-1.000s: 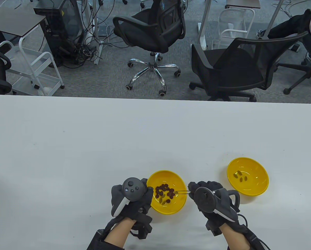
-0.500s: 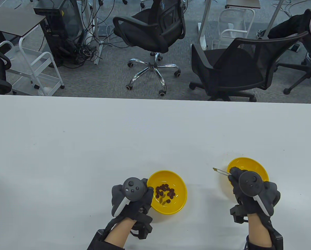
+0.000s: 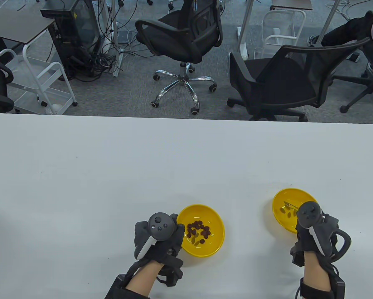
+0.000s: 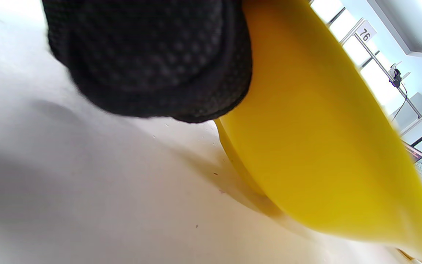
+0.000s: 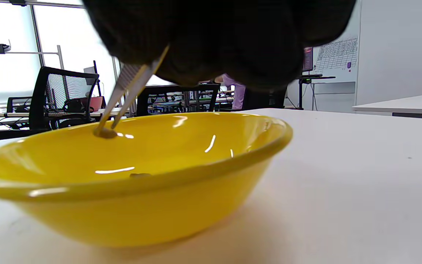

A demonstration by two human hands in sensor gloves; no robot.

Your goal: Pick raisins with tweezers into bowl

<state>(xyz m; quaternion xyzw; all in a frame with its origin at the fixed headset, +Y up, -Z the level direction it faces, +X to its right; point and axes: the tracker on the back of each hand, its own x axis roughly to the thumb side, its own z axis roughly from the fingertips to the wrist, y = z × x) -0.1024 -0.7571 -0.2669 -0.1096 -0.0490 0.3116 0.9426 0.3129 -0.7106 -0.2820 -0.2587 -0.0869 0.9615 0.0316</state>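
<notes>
Mid-transfer, judging by the layout. Right hand (image 3: pixel 314 232) low over the near rim of the round yellow plastic bowl on the right (image 3: pixel 311 199), gripping thin metal tweezers (image 5: pixel 130 96) that slant from the glove down into the bowl. Tips drawn nearly together on one small brown raisin (image 5: pixel 104 133), held just above the bowl's inner wall, not yet let go. A few raisins already delivered (image 3: pixel 288 213), lying on the bowl floor just beyond the right hand's fingers (about three; hard to count, being partly hidden by the tracker).

Left hand (image 3: pixel 158 236) pressed against the left outer wall of the second yellow plastic bowl (image 3: pixel 216 243), steadying it; gloved fingers (image 4: pixel 152 58) touching the yellow side in the left wrist view. Curled around the bowl or merely resting beside it: cannot tell. Nothing else in that hand.

Still to go: a cluster of dark raisins (image 3: pixel 199 230), well over a dozen, heaped in the bowl just right of the left hand. So only a small share moved, most left. Likely next: easing the tweezers open to drop the held raisin, then back across the white surface (image 3: pixel 111 174) to the left-hand bowl, well apart from the right one, for another. Many such trips ahead, one raisin at a time.
</notes>
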